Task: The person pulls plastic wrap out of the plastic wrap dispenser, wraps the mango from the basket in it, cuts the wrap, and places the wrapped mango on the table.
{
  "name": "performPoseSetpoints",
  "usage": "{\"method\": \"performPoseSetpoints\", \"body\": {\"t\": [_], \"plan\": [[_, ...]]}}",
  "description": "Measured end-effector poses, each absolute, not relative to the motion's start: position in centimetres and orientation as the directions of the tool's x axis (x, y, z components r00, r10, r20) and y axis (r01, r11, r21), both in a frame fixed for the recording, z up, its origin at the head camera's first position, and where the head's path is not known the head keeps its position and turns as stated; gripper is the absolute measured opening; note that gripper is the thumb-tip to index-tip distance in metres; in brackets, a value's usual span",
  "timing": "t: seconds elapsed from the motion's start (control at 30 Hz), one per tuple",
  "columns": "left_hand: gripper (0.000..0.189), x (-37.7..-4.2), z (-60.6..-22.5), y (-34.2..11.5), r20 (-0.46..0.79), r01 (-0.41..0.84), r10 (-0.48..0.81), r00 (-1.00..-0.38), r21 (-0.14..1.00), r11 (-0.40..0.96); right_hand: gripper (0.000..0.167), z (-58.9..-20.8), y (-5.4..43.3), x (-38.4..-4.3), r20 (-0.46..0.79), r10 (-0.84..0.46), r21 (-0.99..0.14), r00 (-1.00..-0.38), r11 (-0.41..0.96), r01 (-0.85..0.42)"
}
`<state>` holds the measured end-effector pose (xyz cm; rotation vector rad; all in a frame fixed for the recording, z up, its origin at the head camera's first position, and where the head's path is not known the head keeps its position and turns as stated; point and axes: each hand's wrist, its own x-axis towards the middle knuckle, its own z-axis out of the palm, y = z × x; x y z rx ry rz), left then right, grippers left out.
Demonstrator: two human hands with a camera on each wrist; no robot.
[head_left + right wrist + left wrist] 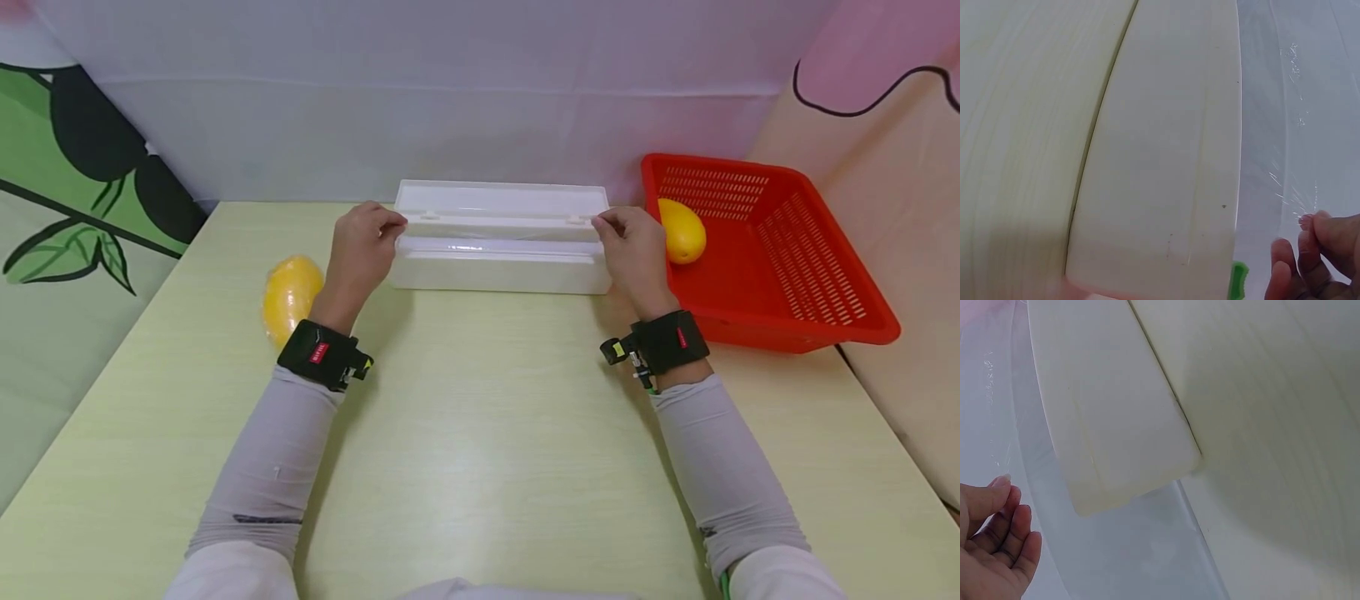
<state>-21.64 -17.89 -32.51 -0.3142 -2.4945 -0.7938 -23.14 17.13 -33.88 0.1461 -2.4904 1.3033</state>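
A white cling film dispenser [498, 275] stands at the back of the table with its lid [501, 196] raised. Between both hands stretches a clear sheet of cling film [1297, 119], wrinkled near the fingers. My left hand [363, 250] pinches the film's left corner between thumb and forefinger, as the left wrist view also shows. At the other end, my right hand [636, 252] pinches the right corner the same way. Left of my left wrist lies a yellow fruit [291, 292], shiny as if wrapped in film; its exact kind is unclear.
A red plastic basket [772, 325] stands on the right, close beside my right hand. Inside it, against the left wall, sits another yellow fruit [681, 232]. A cloth backdrop [480, 125] rises behind the table. A small green piece [1238, 281] shows by the dispenser's end.
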Motion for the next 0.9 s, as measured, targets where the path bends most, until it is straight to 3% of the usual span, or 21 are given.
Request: {"method": "performPoseSetpoints", "body": {"t": [0.9], "plan": [[0.013,-21.04,-31.56,-17.88,0.561,0.383,0.045,-0.827,0.503,0.775,0.032,-33.18,16.89,-22.65,0.322,0.098,-0.806,-0.942,0.551,-0.218]]}}
